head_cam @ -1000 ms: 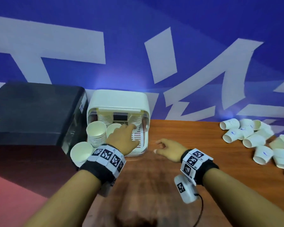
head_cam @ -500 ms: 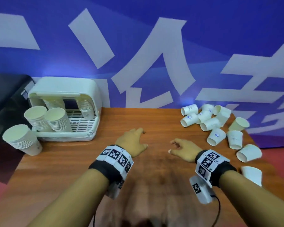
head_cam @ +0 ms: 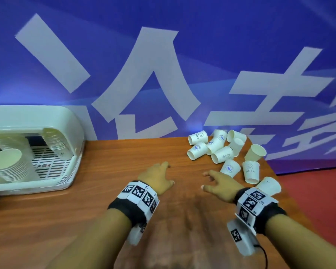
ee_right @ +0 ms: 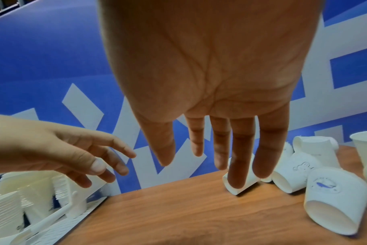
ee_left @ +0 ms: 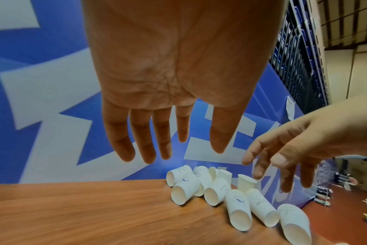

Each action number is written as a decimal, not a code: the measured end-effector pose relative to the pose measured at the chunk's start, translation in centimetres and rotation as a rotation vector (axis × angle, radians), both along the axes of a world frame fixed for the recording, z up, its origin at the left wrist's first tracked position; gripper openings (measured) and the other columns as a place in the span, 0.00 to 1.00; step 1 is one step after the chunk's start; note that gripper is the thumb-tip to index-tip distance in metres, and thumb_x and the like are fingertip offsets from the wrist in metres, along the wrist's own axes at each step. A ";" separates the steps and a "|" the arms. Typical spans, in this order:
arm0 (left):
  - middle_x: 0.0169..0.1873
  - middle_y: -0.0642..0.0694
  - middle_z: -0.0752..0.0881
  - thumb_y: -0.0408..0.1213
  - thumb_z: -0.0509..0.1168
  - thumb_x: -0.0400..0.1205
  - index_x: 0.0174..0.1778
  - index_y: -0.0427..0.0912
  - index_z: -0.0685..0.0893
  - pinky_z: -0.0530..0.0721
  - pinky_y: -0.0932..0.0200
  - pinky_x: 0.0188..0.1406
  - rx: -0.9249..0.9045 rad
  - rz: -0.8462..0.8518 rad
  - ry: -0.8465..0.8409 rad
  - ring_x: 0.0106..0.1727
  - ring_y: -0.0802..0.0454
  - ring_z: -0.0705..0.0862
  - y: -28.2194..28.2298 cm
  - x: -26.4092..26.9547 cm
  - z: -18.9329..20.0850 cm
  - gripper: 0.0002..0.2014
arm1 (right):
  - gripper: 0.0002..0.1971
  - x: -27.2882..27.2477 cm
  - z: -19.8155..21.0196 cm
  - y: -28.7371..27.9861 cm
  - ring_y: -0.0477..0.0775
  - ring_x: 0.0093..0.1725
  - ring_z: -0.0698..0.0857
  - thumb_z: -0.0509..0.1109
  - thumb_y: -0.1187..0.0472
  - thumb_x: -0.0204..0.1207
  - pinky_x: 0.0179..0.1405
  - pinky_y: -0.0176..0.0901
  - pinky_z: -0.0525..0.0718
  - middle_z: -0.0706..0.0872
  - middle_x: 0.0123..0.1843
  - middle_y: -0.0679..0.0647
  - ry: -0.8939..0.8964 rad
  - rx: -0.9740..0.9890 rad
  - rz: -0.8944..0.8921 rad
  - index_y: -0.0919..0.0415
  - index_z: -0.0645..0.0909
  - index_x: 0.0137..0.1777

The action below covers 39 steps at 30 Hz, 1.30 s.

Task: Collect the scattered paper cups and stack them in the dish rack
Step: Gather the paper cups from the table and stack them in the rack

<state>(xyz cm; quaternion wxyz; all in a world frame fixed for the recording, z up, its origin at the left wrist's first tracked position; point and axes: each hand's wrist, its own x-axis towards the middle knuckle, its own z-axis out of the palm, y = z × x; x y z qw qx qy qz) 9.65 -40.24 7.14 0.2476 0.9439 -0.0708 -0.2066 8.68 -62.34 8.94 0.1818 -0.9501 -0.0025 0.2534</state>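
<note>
Several white paper cups (head_cam: 222, 152) lie tipped over in a pile at the table's far right (ee_left: 218, 189) (ee_right: 337, 197). The white dish rack (head_cam: 47, 144) stands at the far left and holds stacks of cups (head_cam: 10, 167) (ee_right: 4, 213). My left hand (head_cam: 159, 176) hovers over the middle of the table, fingers straight and empty (ee_left: 170, 149). My right hand (head_cam: 218, 181) is spread open just left of the nearest cup (head_cam: 230, 167), holding nothing (ee_right: 216, 159).
The wooden table (head_cam: 85, 210) ends at a rounded right edge near the cups, with red floor (head_cam: 318, 191) beyond. A blue banner with white characters (head_cam: 163, 74) backs the table.
My view has swung right, from the rack to the cup pile. The left hand left the rack and both hands moved right towards the scattered cups.
</note>
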 end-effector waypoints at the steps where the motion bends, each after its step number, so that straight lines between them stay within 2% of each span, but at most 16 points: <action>1: 0.71 0.46 0.75 0.50 0.65 0.80 0.76 0.50 0.66 0.76 0.46 0.69 -0.010 -0.013 -0.001 0.70 0.47 0.75 -1.1 0.6 0.0 0.28 | 0.27 0.6 0.1 -0.9 0.53 0.67 0.78 0.67 0.47 0.78 0.67 0.43 0.73 0.77 0.70 0.56 -0.005 0.005 -0.017 0.53 0.68 0.76; 5: 0.70 0.47 0.75 0.49 0.66 0.80 0.76 0.52 0.67 0.77 0.47 0.69 -0.034 -0.011 -0.024 0.69 0.48 0.76 -4.8 2.9 0.6 0.28 | 0.27 2.7 -0.1 -4.1 0.53 0.69 0.77 0.68 0.50 0.79 0.65 0.39 0.71 0.77 0.71 0.55 -0.032 0.054 -0.048 0.54 0.69 0.76; 11: 0.69 0.47 0.76 0.49 0.66 0.80 0.76 0.53 0.67 0.78 0.47 0.67 0.004 0.070 -0.033 0.68 0.48 0.77 -11.5 6.3 0.2 0.28 | 0.26 7.2 -2.2 -10.5 0.53 0.68 0.77 0.68 0.48 0.78 0.68 0.43 0.73 0.78 0.68 0.53 -0.034 0.052 0.016 0.51 0.70 0.75; 13: 0.70 0.47 0.75 0.47 0.66 0.80 0.77 0.51 0.67 0.77 0.47 0.68 0.009 0.107 -0.015 0.68 0.47 0.77 -14.9 6.9 -0.2 0.28 | 0.26 8.5 -3.0 -13.3 0.54 0.67 0.77 0.68 0.49 0.78 0.66 0.43 0.73 0.79 0.66 0.54 -0.026 0.047 0.058 0.52 0.70 0.74; 17: 0.69 0.45 0.76 0.45 0.66 0.80 0.76 0.49 0.68 0.76 0.50 0.68 -0.010 0.129 0.045 0.68 0.46 0.77 -21.6 7.8 -1.4 0.27 | 0.26 10.4 -4.4 -19.0 0.55 0.67 0.77 0.68 0.53 0.78 0.63 0.41 0.72 0.77 0.70 0.56 -0.006 0.045 0.094 0.55 0.70 0.75; 19: 0.68 0.44 0.77 0.43 0.67 0.80 0.75 0.48 0.68 0.77 0.48 0.67 -0.020 0.146 0.058 0.67 0.44 0.78 -24.0 8.0 -2.1 0.27 | 0.23 11.3 -5.0 -21.4 0.54 0.63 0.79 0.68 0.55 0.78 0.56 0.39 0.72 0.80 0.67 0.55 -0.016 0.038 0.109 0.57 0.73 0.72; 21: 0.68 0.44 0.78 0.43 0.67 0.80 0.75 0.48 0.69 0.77 0.47 0.67 -0.009 0.183 0.069 0.67 0.45 0.79 -25.4 8.1 -2.8 0.27 | 0.21 12.1 -5.7 -23.3 0.53 0.60 0.79 0.69 0.55 0.78 0.52 0.37 0.70 0.81 0.61 0.54 0.000 0.023 0.116 0.58 0.74 0.70; 25: 0.71 0.45 0.75 0.45 0.67 0.79 0.75 0.49 0.68 0.75 0.46 0.69 0.058 0.194 0.128 0.70 0.46 0.76 -27.2 8.5 -4.6 0.28 | 0.24 13.4 -7.0 -25.8 0.56 0.67 0.77 0.69 0.52 0.78 0.64 0.42 0.73 0.78 0.69 0.57 0.006 -0.009 0.088 0.56 0.72 0.72; 31: 0.72 0.44 0.73 0.45 0.67 0.79 0.78 0.49 0.64 0.76 0.47 0.69 0.115 0.161 0.147 0.71 0.44 0.74 -29.8 10.4 -5.6 0.31 | 0.25 15.6 -7.7 -28.0 0.60 0.67 0.78 0.67 0.53 0.78 0.66 0.50 0.77 0.77 0.70 0.59 0.006 -0.056 0.050 0.55 0.69 0.75; 34: 0.72 0.43 0.72 0.46 0.67 0.78 0.79 0.50 0.62 0.76 0.45 0.68 0.163 0.154 0.168 0.71 0.42 0.74 -30.9 11.3 -6.5 0.34 | 0.25 16.7 -8.6 -28.9 0.59 0.66 0.79 0.67 0.54 0.78 0.65 0.50 0.79 0.78 0.70 0.58 0.032 -0.093 0.022 0.55 0.68 0.74; 39: 0.70 0.43 0.72 0.48 0.67 0.78 0.78 0.52 0.60 0.78 0.45 0.65 0.229 0.131 0.176 0.69 0.41 0.73 -32.0 13.3 -8.1 0.34 | 0.26 17.8 -10.5 -30.2 0.58 0.66 0.80 0.67 0.49 0.76 0.64 0.52 0.80 0.76 0.72 0.56 0.047 -0.087 -0.045 0.54 0.69 0.73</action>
